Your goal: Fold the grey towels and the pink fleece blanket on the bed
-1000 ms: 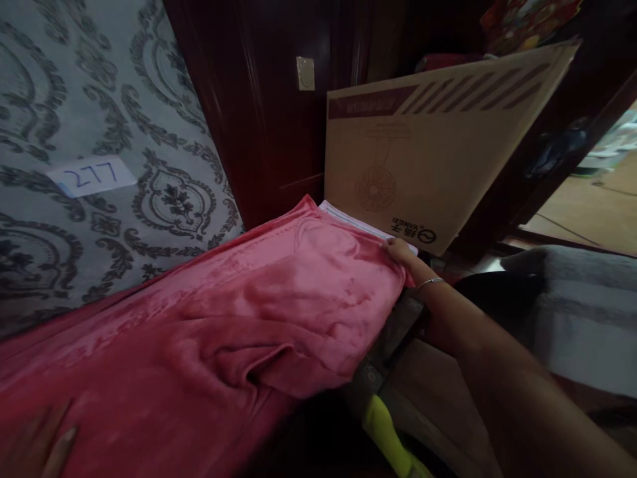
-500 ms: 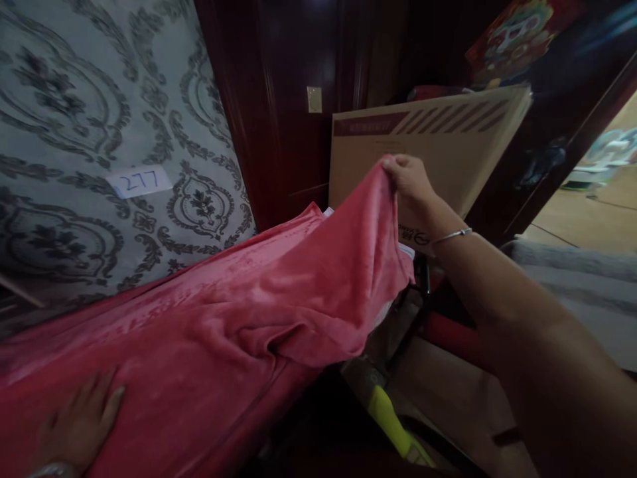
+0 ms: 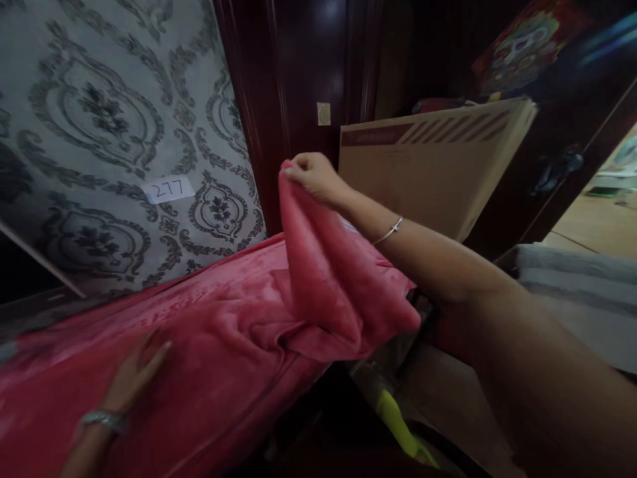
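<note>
A plush pink-red blanket covers a long, low surface beside the wall. My right hand pinches one edge of it and holds that edge raised, so a peak of cloth hangs down in folds. Around the right wrist is a thin silver bangle. My left hand lies over the blanket at the lower left, fingers spread, with nothing in them. It wears a wider bracelet on the wrist. Wrinkles bunch up in the cloth between the two hands. What lies under the blanket is hidden.
Behind my right arm a large flat cardboard box leans by a dark red door. A paper marked 277 is on the patterned wall. Below the blanket is a yellow-green handle-like object. Grey fabric lies at right.
My right hand has carried the blanket's edge leftward, folding it over. My left hand has moved right and up across the cloth. The view has shifted slightly.
</note>
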### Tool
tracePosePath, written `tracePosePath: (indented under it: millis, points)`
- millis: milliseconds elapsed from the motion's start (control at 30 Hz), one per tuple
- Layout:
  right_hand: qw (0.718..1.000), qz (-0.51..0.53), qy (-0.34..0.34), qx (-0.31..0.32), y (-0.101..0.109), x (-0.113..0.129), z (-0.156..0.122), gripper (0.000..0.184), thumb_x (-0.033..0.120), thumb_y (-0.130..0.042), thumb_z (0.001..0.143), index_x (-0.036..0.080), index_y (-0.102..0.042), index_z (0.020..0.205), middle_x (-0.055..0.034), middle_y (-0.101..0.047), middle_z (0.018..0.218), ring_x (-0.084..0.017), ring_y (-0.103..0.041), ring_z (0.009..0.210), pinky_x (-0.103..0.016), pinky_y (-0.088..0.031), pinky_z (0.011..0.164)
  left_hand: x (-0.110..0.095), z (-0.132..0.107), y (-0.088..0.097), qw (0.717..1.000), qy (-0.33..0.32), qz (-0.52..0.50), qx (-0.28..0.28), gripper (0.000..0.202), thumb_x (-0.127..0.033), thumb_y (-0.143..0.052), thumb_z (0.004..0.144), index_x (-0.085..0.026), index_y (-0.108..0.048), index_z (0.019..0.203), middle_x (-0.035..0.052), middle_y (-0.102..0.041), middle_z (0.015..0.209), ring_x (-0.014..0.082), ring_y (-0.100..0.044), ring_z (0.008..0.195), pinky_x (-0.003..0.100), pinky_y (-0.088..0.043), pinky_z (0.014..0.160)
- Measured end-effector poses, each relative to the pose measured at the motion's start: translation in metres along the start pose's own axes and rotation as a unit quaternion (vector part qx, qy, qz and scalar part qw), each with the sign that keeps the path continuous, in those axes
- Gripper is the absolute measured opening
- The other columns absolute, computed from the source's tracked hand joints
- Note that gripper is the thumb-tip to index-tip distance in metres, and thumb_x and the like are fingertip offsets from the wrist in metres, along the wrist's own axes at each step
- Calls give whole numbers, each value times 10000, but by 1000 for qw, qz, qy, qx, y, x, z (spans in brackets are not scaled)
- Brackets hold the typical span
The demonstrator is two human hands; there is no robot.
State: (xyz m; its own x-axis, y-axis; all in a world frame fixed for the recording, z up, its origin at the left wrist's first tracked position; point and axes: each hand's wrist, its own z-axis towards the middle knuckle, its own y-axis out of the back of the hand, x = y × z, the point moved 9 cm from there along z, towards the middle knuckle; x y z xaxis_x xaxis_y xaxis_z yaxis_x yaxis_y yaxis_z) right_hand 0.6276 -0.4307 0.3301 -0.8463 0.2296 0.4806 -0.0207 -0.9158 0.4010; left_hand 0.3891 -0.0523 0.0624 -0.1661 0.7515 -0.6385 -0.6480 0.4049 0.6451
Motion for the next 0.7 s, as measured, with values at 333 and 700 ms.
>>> tracePosePath:
  millis: [333, 700]
  points:
    - [965, 165, -65, 195, -184, 22, -175, 386, 64, -569, 910, 177, -669, 1265, -43, -676, 1299, -193, -631, 1182, -251, -472, 1017, -157, -11, -100, 931, -36, -334, 145, 704, -632, -748, 737, -170, -645, 1259, 126, -687, 1244, 324, -624, 1193, 450, -510, 1039]
    - [973, -6, -20, 229, -140, -28, -275, 421, 155, -684, 848, 245, -676, 1259, -56, -656, 1311, -272, -573, 1211, -440, -462, 1056, -70, -33, -102, 945, 109, -306, 45, 451, -474, -757, 641, -172, -662, 962, 56, -709, 967, 237, -670, 928, 390, -538, 899]
